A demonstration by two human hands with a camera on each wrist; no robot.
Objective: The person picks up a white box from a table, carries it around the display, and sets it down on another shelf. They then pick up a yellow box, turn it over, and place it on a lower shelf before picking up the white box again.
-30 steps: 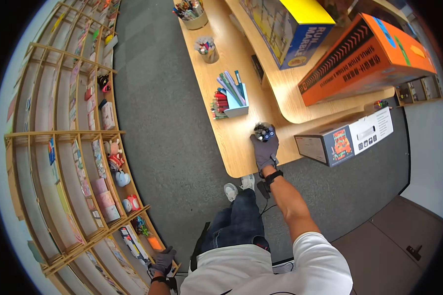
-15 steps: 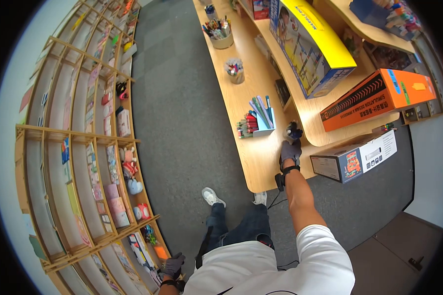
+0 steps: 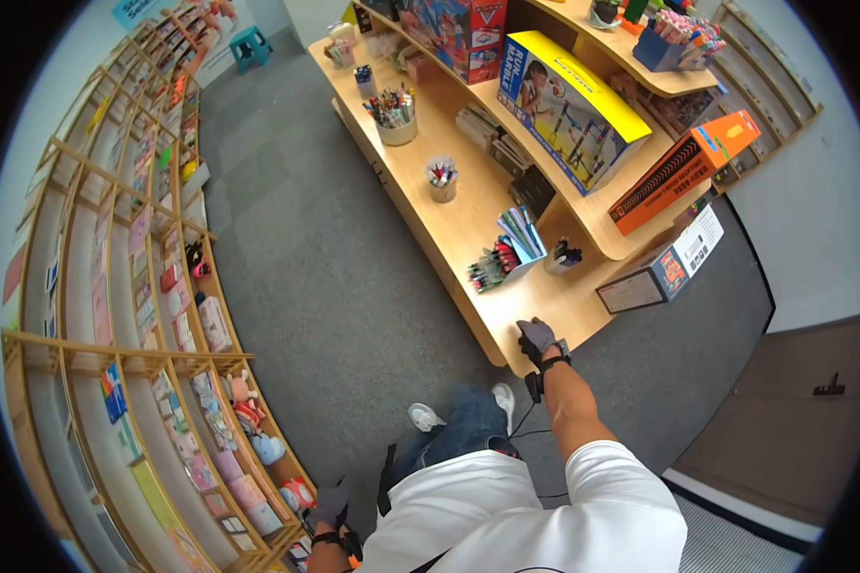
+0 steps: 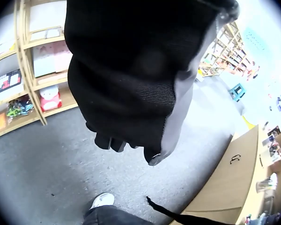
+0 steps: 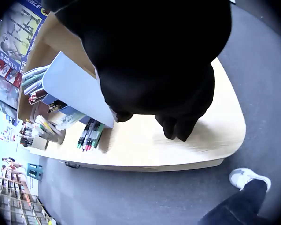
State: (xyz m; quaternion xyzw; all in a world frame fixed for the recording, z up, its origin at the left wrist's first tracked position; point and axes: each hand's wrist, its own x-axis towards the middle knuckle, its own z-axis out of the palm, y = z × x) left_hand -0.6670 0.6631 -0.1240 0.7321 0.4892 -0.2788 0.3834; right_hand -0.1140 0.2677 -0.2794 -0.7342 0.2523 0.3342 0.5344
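Observation:
My gloved right hand (image 3: 537, 336) is low over the near end of the light wooden table (image 3: 487, 307), its fingers loosely bent and nothing seen in them. In the right wrist view that hand (image 5: 154, 79) looks dark, thumb apart from the fingers. Beyond it stands a cup of dark pens (image 3: 564, 256); beside that cup is a light-blue pen holder (image 3: 528, 254) with red and green pens. My gloved left hand (image 3: 330, 503) hangs by the low wall shelf, holding nothing. In the left wrist view the left hand's (image 4: 126, 93) fingers point down over the floor.
More pen cups, among them a clear cup (image 3: 441, 181) and a round pen pot (image 3: 397, 129), stand farther along the table. A yellow marble-run box (image 3: 583, 115), an orange box (image 3: 674, 181) and a grey-white box (image 3: 655, 277) are to the right. Wall shelves (image 3: 143, 353) line the left.
My right hand has left the cup of dark pens and drawn back to the table's near end. The cup now stands beside the blue holder. The head view has shifted; the left hand still hangs low.

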